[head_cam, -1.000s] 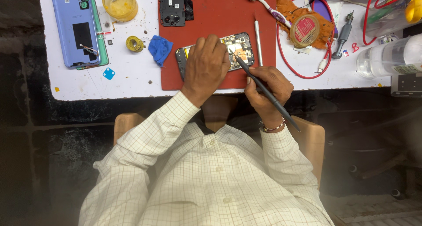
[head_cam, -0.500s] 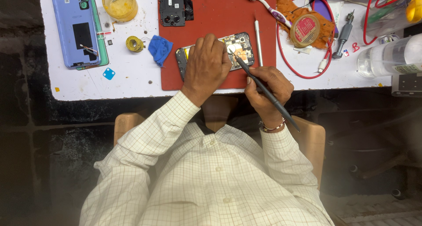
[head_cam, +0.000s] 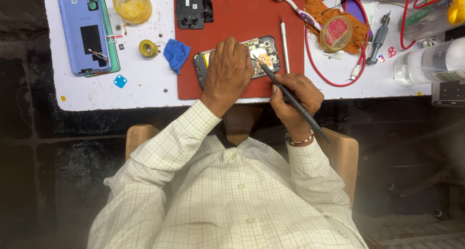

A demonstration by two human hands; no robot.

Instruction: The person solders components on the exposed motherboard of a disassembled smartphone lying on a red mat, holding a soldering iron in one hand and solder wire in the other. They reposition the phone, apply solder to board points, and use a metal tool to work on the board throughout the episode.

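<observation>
Back cover [head_cam: 87,30]: blue, lies flat at the far left of the white bench [head_cam: 145,87].
Jar [head_cam: 131,4]: yellow, stands at the bench's rear edge, right of the back cover.
Wire coil [head_cam: 148,48]: yellow, lies near the blue cloth [head_cam: 176,53], just left of the mat.
Mat [head_cam: 232,21]: red, carries the black camera frame [head_cam: 191,10] at its rear left corner.
Phone [head_cam: 264,48]: opened, lies flat on the mat, board exposed at its right end.
Left hand [head_cam: 227,72]: palm down, fingers curled over the phone's middle, pressing it to the mat.
Right hand [head_cam: 295,100]: closed around a black tool [head_cam: 290,99] in a pen grip.
Tool tip: touches the exposed board beside the left fingertips.
Metal pick [head_cam: 285,46]: lies on the mat, just right of the phone.
Toothbrush [head_cam: 295,7]: rests at the mat's rear right corner.
Red cable [head_cam: 334,79]: loops across the bench right of the mat.
</observation>
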